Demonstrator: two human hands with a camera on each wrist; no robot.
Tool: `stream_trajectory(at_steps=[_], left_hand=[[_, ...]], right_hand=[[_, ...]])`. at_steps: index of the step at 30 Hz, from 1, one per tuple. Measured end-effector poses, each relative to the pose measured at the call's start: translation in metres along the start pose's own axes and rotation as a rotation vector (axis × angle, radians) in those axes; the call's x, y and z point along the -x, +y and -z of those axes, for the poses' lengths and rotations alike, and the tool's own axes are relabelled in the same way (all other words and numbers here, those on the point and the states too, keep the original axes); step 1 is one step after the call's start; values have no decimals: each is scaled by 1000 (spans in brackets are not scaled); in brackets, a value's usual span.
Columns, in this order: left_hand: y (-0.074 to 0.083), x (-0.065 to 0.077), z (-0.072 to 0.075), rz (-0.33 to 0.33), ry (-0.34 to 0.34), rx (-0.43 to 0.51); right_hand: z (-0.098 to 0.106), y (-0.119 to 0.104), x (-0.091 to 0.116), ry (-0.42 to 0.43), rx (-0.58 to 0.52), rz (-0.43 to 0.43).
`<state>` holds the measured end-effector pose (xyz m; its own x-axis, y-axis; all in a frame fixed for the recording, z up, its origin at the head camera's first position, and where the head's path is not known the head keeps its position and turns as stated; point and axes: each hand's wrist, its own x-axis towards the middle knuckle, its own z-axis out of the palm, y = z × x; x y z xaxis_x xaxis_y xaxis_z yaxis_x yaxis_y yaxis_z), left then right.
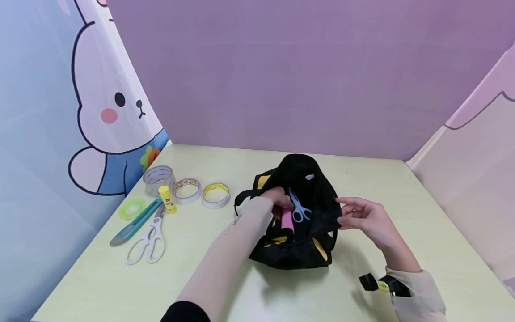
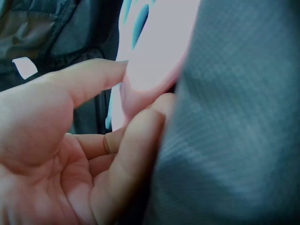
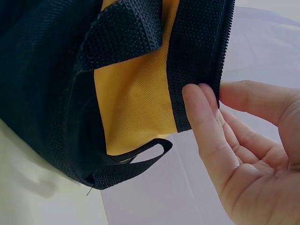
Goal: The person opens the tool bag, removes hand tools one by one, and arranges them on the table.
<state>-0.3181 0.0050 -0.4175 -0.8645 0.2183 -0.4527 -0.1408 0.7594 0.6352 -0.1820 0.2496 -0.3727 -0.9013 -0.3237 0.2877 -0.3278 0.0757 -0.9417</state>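
Note:
A black fabric bag (image 1: 295, 167) with yellow patches gapes open on the table. My left hand (image 1: 276, 197) reaches into it and pinches a smooth pink item (image 1: 287, 219) with a rounded end between thumb and fingers; its kind does not show. Beside that item, light blue scissors (image 1: 295, 200) lie in the bag. Dark cloth hides part of the pink item in the left wrist view. My right hand (image 1: 368, 219) pinches the bag's zippered edge (image 3: 199, 61) between thumb and fingers, at the right side of the opening.
To the left lie a clear tape roll (image 1: 153, 181), two white tape rolls (image 1: 189, 200), a small green tape roll (image 1: 124, 210), a yellow glue stick (image 1: 167, 200), a teal utility knife (image 1: 137, 222) and white-handled scissors (image 1: 153, 235). A purple backdrop (image 1: 273, 89) rises behind the table.

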Motion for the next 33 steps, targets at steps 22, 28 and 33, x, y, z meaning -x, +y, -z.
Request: stream_trajectory(at_steps=[22,28,33], left_hand=[[12,23,27,-247,-111,259],[18,26,37,-297,-128,305],[25,37,48,-320,-135,329]], right_hand=[[3,0,-1,-16,-26,20],[2,-1,-2,-13,-29,26],[1,-2,-2,-14,-29,29]])
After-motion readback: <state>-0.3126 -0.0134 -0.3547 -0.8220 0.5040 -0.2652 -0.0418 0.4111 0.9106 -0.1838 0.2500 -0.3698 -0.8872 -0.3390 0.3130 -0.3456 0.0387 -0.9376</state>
